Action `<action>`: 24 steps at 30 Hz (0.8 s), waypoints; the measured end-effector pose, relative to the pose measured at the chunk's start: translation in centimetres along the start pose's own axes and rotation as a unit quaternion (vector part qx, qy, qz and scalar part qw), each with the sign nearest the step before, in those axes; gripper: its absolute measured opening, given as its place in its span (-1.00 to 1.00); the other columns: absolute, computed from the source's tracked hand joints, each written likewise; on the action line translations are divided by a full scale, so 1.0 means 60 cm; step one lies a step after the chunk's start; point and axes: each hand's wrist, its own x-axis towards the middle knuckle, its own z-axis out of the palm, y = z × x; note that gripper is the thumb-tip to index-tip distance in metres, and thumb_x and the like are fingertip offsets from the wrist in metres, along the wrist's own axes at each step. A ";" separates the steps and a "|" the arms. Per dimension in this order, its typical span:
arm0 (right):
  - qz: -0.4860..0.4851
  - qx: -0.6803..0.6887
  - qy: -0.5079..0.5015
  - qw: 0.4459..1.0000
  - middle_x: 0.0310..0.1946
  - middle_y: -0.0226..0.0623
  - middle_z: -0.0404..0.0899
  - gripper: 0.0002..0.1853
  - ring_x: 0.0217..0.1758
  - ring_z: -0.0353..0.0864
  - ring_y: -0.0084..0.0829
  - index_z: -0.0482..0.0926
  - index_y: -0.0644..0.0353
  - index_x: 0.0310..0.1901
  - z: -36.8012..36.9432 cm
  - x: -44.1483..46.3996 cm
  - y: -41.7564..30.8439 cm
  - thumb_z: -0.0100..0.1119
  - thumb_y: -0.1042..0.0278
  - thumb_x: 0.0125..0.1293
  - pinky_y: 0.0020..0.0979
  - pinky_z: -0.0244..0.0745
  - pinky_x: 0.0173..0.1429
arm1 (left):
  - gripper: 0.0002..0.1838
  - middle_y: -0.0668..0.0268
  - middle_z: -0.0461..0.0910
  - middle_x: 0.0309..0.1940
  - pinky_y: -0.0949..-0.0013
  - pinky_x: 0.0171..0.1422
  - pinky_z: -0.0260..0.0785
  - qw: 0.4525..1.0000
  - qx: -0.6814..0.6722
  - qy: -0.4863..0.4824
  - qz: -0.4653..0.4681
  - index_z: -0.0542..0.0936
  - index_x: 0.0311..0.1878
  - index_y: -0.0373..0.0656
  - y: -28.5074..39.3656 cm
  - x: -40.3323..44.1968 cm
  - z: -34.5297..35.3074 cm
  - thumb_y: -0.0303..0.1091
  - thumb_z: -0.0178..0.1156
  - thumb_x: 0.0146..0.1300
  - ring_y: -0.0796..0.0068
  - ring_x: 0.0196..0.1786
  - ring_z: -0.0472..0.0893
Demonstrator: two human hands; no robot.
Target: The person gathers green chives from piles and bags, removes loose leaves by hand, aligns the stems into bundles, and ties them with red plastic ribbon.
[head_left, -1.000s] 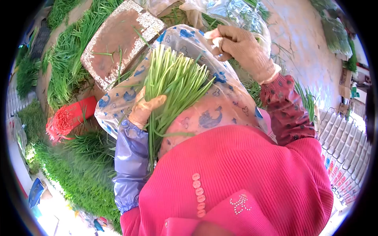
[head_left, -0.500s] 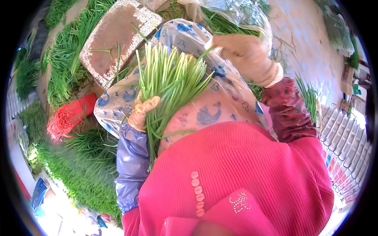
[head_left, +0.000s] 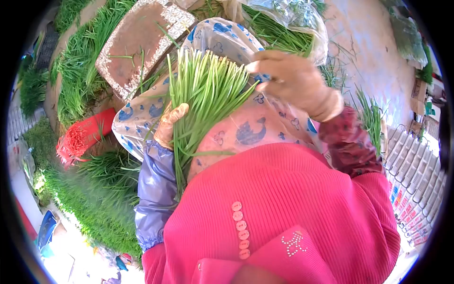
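Note:
A thick bunch of green chives (head_left: 208,90) lies fanned across my lap, pale cut ends pointing away from me. My left hand (head_left: 171,124), in a thin tan glove, is closed round the bunch on its left side, thumb on top. At the right edge of the pale ends is my right hand (head_left: 293,83), also gloved and slightly blurred. Its thumb and forefinger are apart, with no blade visible between them, and the fingertips come close to the outer stalks. Whether they touch is unclear. Under the bunch spreads a clear plastic apron (head_left: 250,132) with blue whale prints.
A soil-covered patterned board (head_left: 137,47) stands ahead on the left. Heaps of chives (head_left: 85,75) cover the left side. A red bundle of ties (head_left: 80,139) lies among them. Ahead, a plastic bag (head_left: 302,19) holds more greens. White crates (head_left: 416,175) are at the right.
My right hand was pinching a green blade at the bunch's upper right; the blade no longer shows in its fingers, which have parted and lowered slightly. My left hand keeps its hold.

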 end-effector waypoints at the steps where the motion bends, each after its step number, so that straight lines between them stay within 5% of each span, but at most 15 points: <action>1: -0.009 0.019 -0.013 1.000 0.07 -0.32 0.50 -0.68 0.01 0.58 -0.27 0.53 0.11 0.01 0.013 0.017 -0.026 0.23 0.28 0.22 -0.26 0.50 0.11 | -0.39 0.17 0.53 0.10 0.25 0.18 0.46 1.000 -0.007 -0.006 0.002 0.35 0.30 -0.25 0.000 -0.004 0.005 -0.25 0.26 0.23 0.34 0.07 0.58; 6: -0.120 -0.001 0.038 0.992 -0.03 -0.28 0.55 -0.74 -0.19 0.62 -0.22 0.60 0.12 -0.13 0.069 0.062 -0.039 0.30 0.33 0.12 -0.37 0.52 -0.16 | -0.35 0.15 0.54 0.10 0.22 0.23 0.43 0.997 -0.080 0.001 0.000 0.35 0.30 -0.26 -0.013 -0.034 -0.010 -0.16 0.29 0.22 0.28 0.09 0.57; 9: -0.128 0.153 -0.021 0.980 0.00 -0.16 0.52 -0.84 -0.11 0.60 -0.18 0.56 0.23 -0.20 0.071 0.072 -0.030 0.23 0.43 0.18 -0.22 0.48 -0.05 | -0.34 0.15 0.55 0.10 0.21 0.23 0.43 0.997 -0.082 0.013 0.009 0.36 0.29 -0.27 -0.024 -0.043 -0.039 -0.13 0.29 0.21 0.26 0.09 0.58; 11: -0.091 0.428 0.008 0.899 -0.18 -0.19 0.63 -0.90 -0.29 0.63 -0.42 0.63 0.28 -0.25 0.086 0.074 -0.021 0.18 0.55 0.20 -0.42 0.53 -0.24 | -0.35 0.15 0.55 0.10 0.21 0.22 0.44 0.995 -0.094 -0.006 0.019 0.37 0.29 -0.28 -0.031 -0.039 -0.044 -0.12 0.28 0.22 0.25 0.09 0.58; 12: -0.088 0.425 0.011 0.901 -0.18 -0.19 0.63 -0.90 -0.29 0.63 -0.42 0.63 0.28 -0.25 0.077 0.067 -0.022 0.18 0.55 0.20 -0.42 0.53 -0.24 | -0.35 0.15 0.55 0.10 0.21 0.22 0.44 0.995 -0.094 -0.012 0.017 0.37 0.29 -0.28 -0.032 -0.037 -0.043 -0.12 0.28 0.22 0.25 0.09 0.58; 15: 0.045 0.404 0.144 0.902 -0.40 -0.38 0.64 -0.65 -0.58 0.40 -0.69 0.65 0.20 -0.07 0.050 0.050 -0.012 -0.06 0.74 0.24 -0.65 0.37 -0.49 | -0.37 0.16 0.56 0.08 0.21 0.20 0.45 0.996 -0.091 -0.006 0.005 0.38 0.28 -0.26 -0.026 -0.034 -0.036 -0.12 0.27 0.23 0.27 0.07 0.59; 16: 0.000 0.430 0.217 0.876 -0.42 -0.40 0.62 -0.68 -0.58 0.39 -0.72 0.63 0.22 -0.03 0.032 0.045 -0.005 -0.01 0.67 0.26 -0.65 0.37 -0.50 | -0.37 0.16 0.56 0.08 0.21 0.20 0.45 0.996 -0.089 -0.010 0.003 0.38 0.28 -0.26 -0.028 -0.034 -0.035 -0.12 0.27 0.23 0.27 0.07 0.59; 17: 0.091 0.450 0.209 0.864 -0.48 -0.40 0.63 -0.85 -0.59 0.42 -0.74 0.68 0.18 -0.15 0.001 0.032 0.013 0.14 0.42 0.33 -0.66 0.34 -0.52 | -0.38 0.16 0.57 0.08 0.21 0.20 0.46 0.995 -0.096 -0.002 -0.003 0.39 0.28 -0.27 -0.029 -0.035 -0.038 -0.12 0.27 0.24 0.27 0.06 0.60; 20: 0.265 0.371 0.307 0.835 -0.53 -0.48 0.59 -0.81 -0.63 0.34 -0.74 0.66 0.20 -0.12 -0.055 -0.009 0.066 0.14 0.33 0.34 -0.66 0.28 -0.55 | -0.39 0.17 0.58 0.06 0.23 0.17 0.48 0.995 -0.102 -0.009 -0.015 0.40 0.27 -0.27 -0.027 -0.034 -0.048 -0.13 0.27 0.25 0.28 0.04 0.61; 23: 0.438 0.104 0.059 0.891 -0.41 -0.24 0.66 -0.69 -0.51 0.52 -0.57 0.61 0.27 -0.04 -0.101 -0.089 0.178 0.21 0.27 0.26 -0.49 0.46 -0.42 | -0.39 0.18 0.59 0.05 0.24 0.14 0.50 0.993 -0.112 -0.011 -0.018 0.40 0.26 -0.27 -0.032 -0.035 -0.049 -0.13 0.28 0.24 0.29 0.03 0.61; 24: 0.439 0.104 0.060 0.890 -0.41 -0.24 0.66 -0.69 -0.51 0.52 -0.57 0.61 0.27 -0.04 -0.090 -0.111 0.189 0.21 0.27 0.26 -0.49 0.46 -0.42 | -0.38 0.18 0.59 0.04 0.25 0.14 0.50 0.994 -0.107 -0.010 -0.015 0.40 0.26 -0.27 -0.033 -0.036 -0.050 -0.12 0.28 0.24 0.30 0.02 0.62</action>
